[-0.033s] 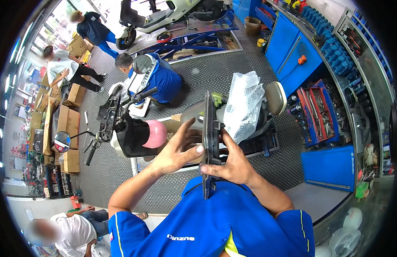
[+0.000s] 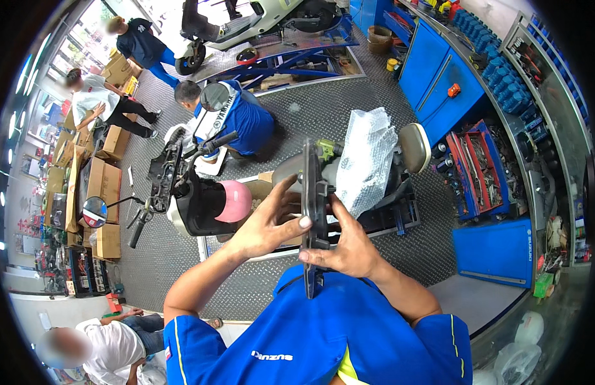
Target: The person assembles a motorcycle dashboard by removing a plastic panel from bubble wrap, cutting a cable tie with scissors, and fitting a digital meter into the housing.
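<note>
The black panel (image 2: 315, 215) is held up in front of the person's chest, narrow edge toward the eye, its long side running away from the body. Its near end overlaps the blue shirt (image 2: 339, 321) in this view; whether the two touch I cannot tell. The right hand (image 2: 349, 250) has the panel pinched toward its near end, thumb laid across the edge and forefinger up along the right side. The left hand (image 2: 268, 228) lies along the left side, fingers loosely spread and thumb tip over the near edge; partly hidden fingertips leave it unclear whether it grips or only steadies. The panel's far end sticks out past both hands.

Beyond and below is a partly stripped scooter (image 2: 198, 212), lying crosswise, with a pink rounded shell (image 2: 233, 201) left of the left hand. A bubble-wrap sheet (image 2: 368, 160) drapes over its rear, just right of the panel's far half in this view, so that side is tighter. Farther right, ridged metal floor (image 2: 429, 218) runs as a strip between the scooter's rear and a blue tool tray with red compartments (image 2: 480, 170). More floor spreads past the scooter, bounded on the right by a blue cabinet (image 2: 442, 80). A crouching co-worker in blue (image 2: 246, 122) takes up the scooter's far side; behind, another scooter (image 2: 272, 22) stands on a lift (image 2: 291, 58).
</note>
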Demonstrator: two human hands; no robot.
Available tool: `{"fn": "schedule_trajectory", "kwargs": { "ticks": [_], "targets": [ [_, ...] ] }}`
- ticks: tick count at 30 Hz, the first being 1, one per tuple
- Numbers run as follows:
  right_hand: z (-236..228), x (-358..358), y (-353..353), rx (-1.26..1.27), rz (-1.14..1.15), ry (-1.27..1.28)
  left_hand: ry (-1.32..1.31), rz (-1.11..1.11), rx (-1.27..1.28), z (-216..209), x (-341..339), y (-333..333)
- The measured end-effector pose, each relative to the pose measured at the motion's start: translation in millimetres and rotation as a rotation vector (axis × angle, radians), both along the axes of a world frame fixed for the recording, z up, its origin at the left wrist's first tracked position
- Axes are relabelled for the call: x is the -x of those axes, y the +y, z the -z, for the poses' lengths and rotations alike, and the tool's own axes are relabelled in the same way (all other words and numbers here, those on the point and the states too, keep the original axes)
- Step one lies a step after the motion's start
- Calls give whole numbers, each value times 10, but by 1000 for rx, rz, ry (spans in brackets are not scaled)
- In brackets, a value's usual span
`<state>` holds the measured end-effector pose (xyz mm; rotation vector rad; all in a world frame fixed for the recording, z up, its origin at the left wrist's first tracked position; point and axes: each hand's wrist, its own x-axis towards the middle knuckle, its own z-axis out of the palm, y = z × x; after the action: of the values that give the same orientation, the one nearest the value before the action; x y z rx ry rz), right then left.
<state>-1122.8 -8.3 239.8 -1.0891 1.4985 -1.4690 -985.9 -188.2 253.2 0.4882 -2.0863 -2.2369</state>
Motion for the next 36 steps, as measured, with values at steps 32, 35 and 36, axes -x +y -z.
{"fn": "schedule_trajectory", "kwargs": {
  "ticks": [32,35,36],
  "targets": [
    [-108,-160,113,-11,5,229,8,231,250,-255,-19,51],
    [-89,-141,102,27,-16,283,12,233,279,-141,-57,23],
    [-84,-143,104,15,-21,280,17,234,278,-119,-60,20]
  ]
}}
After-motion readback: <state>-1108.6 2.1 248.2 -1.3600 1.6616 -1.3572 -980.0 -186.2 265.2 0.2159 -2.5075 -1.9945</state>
